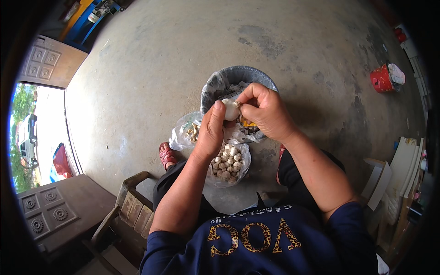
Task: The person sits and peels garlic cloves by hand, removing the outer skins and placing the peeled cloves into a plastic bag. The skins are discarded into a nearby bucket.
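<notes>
A white garlic bulb (pixel 230 109) is held in my left hand (pixel 212 132), its thumb lying along the bulb's side. My right hand (pixel 266 111) pinches the tip of the same bulb between thumb and forefinger. Both hands are above a dark bin (pixel 254 73) lined with clear plastic, which contains scraps and a yellow piece. Just this side of the bin, between my feet, a clear plastic bag (pixel 245 160) holds many garlic bulbs (pixel 227 163). Left of the bin, another clear bag (pixel 177 135) contains pale, elongated pieces (pixel 194 132), partly hidden by my left hand.
A wooden chair (pixel 135 206) stands at the lower left, near a brown panelled door (pixel 65 209). On the concrete floor (pixel 154 62) at the right is a red bucket (pixel 381 79) with a pale bag at its rim. White boards (pixel 400 168) lean at the right edge.
</notes>
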`<state>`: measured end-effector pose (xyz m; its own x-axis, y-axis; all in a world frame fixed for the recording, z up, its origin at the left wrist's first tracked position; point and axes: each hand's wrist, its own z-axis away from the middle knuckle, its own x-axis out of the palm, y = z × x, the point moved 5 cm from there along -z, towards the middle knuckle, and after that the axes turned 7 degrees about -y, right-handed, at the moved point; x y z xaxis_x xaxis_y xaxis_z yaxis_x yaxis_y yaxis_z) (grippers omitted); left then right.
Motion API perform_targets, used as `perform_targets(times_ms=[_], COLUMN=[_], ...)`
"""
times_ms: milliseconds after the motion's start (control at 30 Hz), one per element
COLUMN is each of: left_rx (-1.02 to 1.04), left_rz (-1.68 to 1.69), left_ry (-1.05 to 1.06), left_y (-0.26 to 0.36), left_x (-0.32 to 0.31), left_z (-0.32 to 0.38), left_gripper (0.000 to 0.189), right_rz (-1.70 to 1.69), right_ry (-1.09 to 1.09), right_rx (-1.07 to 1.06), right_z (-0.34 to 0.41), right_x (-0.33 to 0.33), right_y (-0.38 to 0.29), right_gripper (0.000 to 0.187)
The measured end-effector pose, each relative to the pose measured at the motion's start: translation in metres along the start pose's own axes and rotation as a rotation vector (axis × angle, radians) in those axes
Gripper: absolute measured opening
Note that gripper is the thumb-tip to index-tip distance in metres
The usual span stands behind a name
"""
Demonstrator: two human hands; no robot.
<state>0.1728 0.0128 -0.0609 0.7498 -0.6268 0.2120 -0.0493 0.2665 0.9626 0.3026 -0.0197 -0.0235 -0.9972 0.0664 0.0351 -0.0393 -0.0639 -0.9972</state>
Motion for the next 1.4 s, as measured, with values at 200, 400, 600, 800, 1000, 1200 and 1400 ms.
perform_targets(times_ms=[200,400,600,800,1000,1200,1400], left_rx=[-0.21,-0.045,0.039,0.056,0.171,0.179,-0.033], left_rz=[0.179,0.048,0.071,-0.048,-0.241,-0.25,0.055], left_ry=[-0.14,-0.042,-0.049,-0.03,0.072,0.1,-0.041], left_y=[-0.004,-0.009,0.008,0.006,0.018,0.02,0.007], left_x=[-0.006,-0.005,0.006,0.001,0.005,0.006,0.003], left_z=[-0.001,-0.001,0.001,0.0,0.003,0.006,0.0], left_gripper=[0.052,0.053,0.047,0.041,0.04,0.042,0.05], right_rz=[-0.148,0.05,-0.034,-0.045,-0.074,-0.122,-0.025], right_ry=[-0.076,-0.033,0.009,-0.019,-0.004,0.013,-0.021], right_rx=[0.057,-0.031,-0.005,-0.03,-0.015,0.021,-0.016], right_z=[0.0,-0.002,-0.003,-0.002,-0.002,-0.001,0.0], right_x=[0.005,0.001,-0.003,-0.002,-0.002,-0.002,-0.001], right_y=[-0.003,0.002,0.001,-0.003,-0.002,-0.002,0.0], right_gripper=[0.006,0.005,0.004,0.003,0.002,0.001,0.003])
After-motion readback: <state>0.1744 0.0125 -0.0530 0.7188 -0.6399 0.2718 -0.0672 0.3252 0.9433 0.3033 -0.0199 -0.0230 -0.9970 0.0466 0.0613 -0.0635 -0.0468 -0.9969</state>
